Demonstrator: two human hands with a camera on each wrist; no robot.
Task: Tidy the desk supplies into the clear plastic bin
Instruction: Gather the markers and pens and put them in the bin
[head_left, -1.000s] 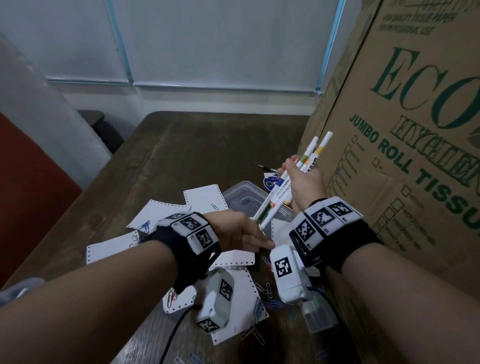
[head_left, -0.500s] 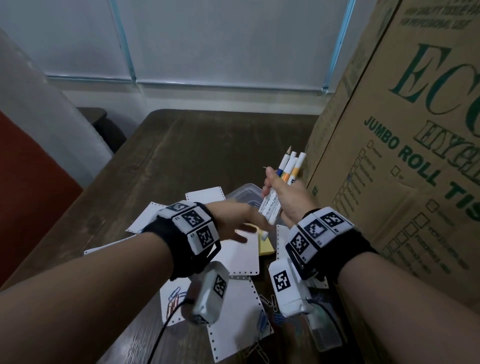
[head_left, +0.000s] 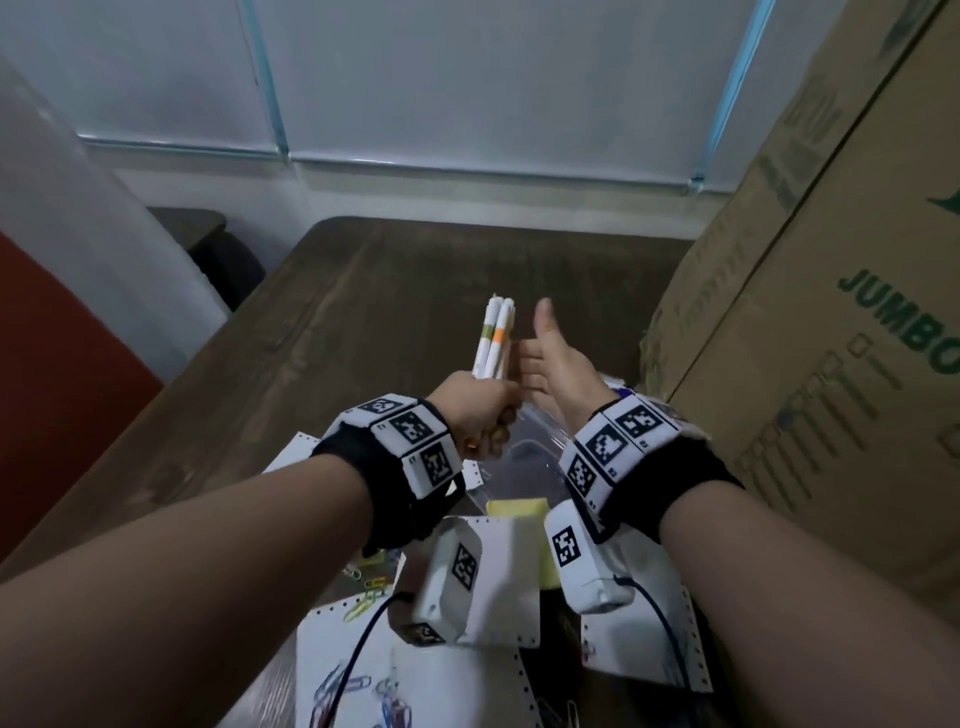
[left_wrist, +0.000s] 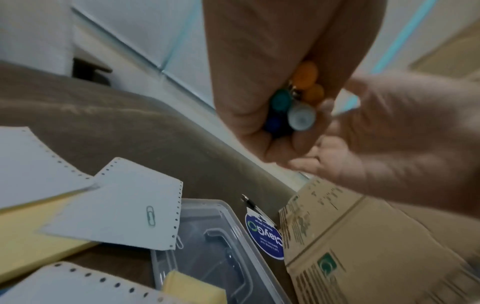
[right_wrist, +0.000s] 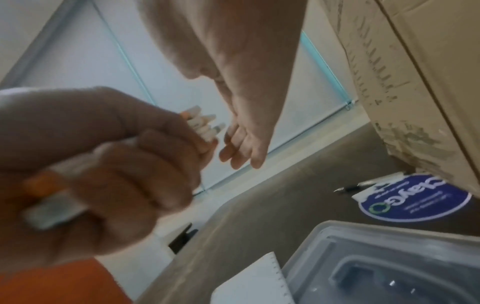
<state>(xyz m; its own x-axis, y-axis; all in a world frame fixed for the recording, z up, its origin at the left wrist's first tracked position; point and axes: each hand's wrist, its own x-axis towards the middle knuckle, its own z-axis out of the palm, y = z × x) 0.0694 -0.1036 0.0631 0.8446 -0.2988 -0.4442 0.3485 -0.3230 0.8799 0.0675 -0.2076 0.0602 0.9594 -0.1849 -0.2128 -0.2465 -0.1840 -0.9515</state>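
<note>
My left hand (head_left: 485, 415) grips a bundle of several white markers (head_left: 493, 338) upright in its fist above the table. Their coloured cap ends (left_wrist: 298, 98) poke out below the fist in the left wrist view. My right hand (head_left: 543, 358) is right beside the bundle, open, thumb up, holding nothing; its fingers (right_wrist: 239, 144) hang relaxed close to the marker tips (right_wrist: 205, 123). The clear plastic bin (head_left: 524, 452) sits on the table under both hands, partly hidden by the wrists. A yellow sticky pad (left_wrist: 192, 288) lies at its near end.
A big cardboard box (head_left: 831, 364) walls off the right side. Perforated white sheets (head_left: 415, 675) and loose paper clips (head_left: 363, 597) litter the near table. A round blue sticker (right_wrist: 415, 199) and a black pen (right_wrist: 361, 185) lie beyond the bin. The far table (head_left: 441, 270) is bare wood.
The marker bundle has passed from my right hand to my left. The right hand has let go and opened. The left hand rose from the papers.
</note>
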